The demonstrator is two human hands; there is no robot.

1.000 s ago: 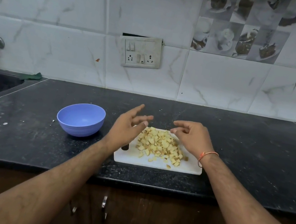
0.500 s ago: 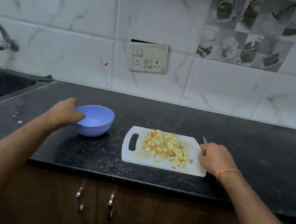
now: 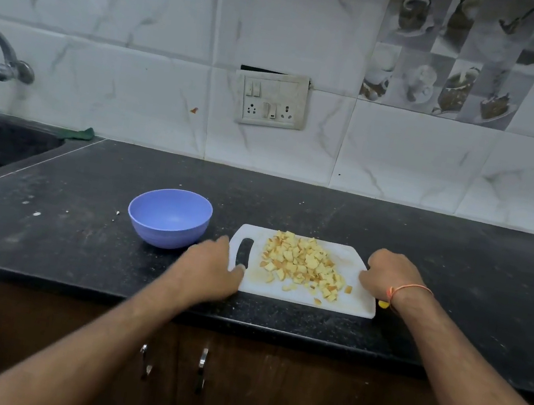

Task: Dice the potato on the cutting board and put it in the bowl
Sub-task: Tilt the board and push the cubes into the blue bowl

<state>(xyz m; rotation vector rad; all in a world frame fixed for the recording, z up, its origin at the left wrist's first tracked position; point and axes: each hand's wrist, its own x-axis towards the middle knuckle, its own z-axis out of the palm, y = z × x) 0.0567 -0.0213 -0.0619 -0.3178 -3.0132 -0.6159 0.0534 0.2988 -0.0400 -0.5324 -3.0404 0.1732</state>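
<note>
From the head camera, the left hand has left the empty bowl and now grips the cutting board at its handle end, the right hand curls at the opposite edge, whether gripping cannot be told, and diced potato is heaped on the board.

One blue bowl stands on the table. One white cutting board lies beside it, carrying one heap of potato dice, too many and too small to count. Two hands are in view: the left hand and the right hand. One tap, one switch plate, and two cabinet handles show.
</note>
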